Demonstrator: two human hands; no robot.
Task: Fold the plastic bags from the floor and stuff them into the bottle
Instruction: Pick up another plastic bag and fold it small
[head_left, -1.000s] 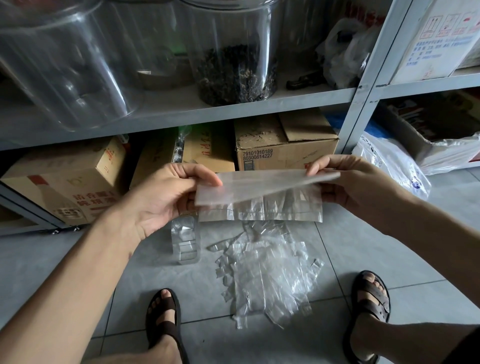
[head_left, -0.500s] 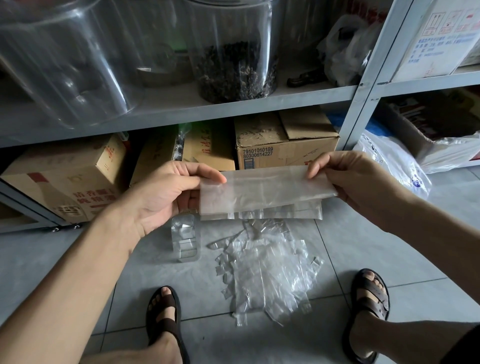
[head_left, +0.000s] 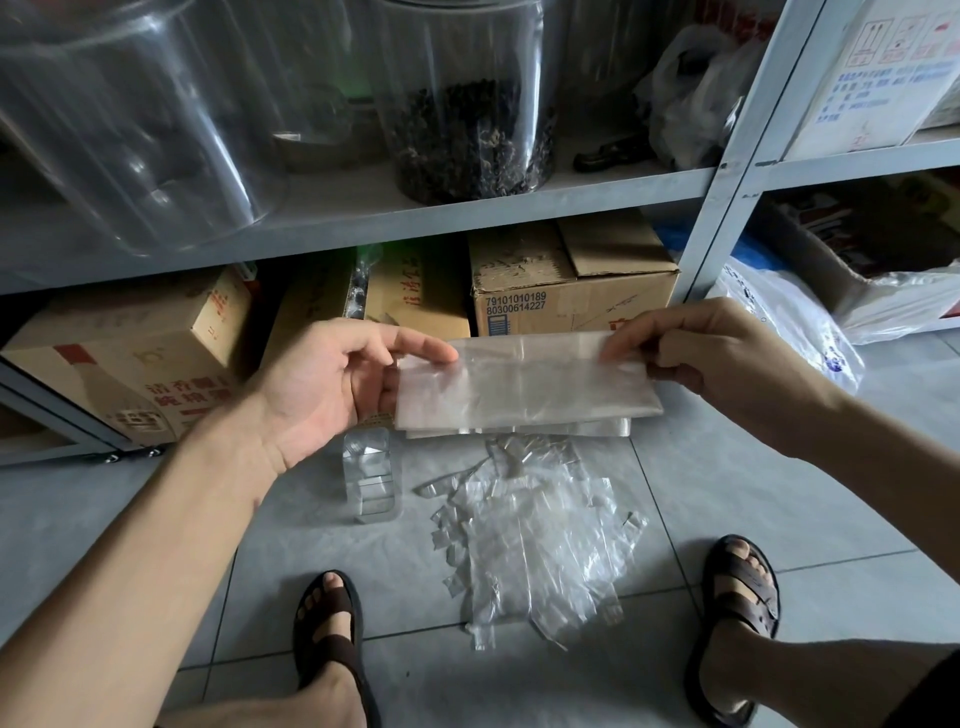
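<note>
Grey tiled floor (head_left: 727, 519) below shelving: left hand (head_left: 332, 384) and right hand (head_left: 717, 364) each pinch an end of a partly folded plastic bag (head_left: 524, 384), held at 12 o'clock above the loose bag pile (head_left: 535, 545), with the clear bottle (head_left: 370, 478) at 10 o'clock; most folding and stuffing apparently remains.

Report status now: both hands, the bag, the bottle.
Left hand and right hand each pinch one end of the plastic bag, partly folded. Bottle upright on floor, mouth hidden behind bag. Loose bags piled beside it; nothing blocking.
</note>
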